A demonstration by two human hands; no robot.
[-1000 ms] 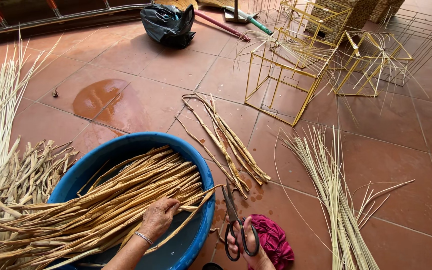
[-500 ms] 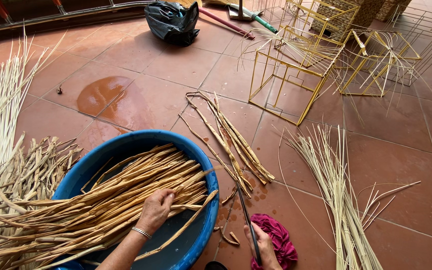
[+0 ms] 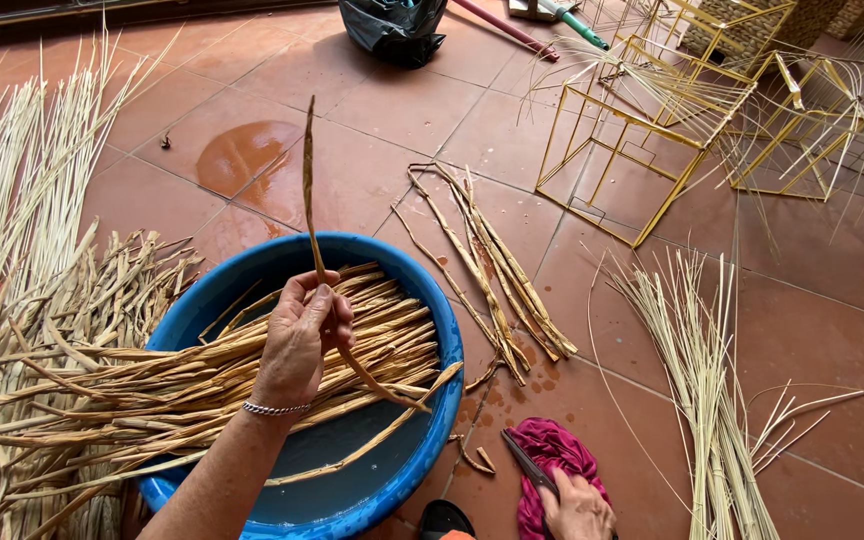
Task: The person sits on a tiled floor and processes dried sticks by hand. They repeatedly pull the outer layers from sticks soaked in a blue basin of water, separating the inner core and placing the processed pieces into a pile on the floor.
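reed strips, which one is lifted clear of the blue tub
The single brown strip pinched in the left hand, standing nearly upright above the blue tub. All the other strips lie flat in the tub or on the floor.

strips [image 3: 202,375] in basin [image 3: 432,300] — frames [image 3: 632,150] behind

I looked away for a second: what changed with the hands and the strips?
The left hand took one wet strip from the blue tub and lifted it upright. The right hand lowered the scissors onto the pink cloth. Tub, floor bundles and wire frames stayed put.
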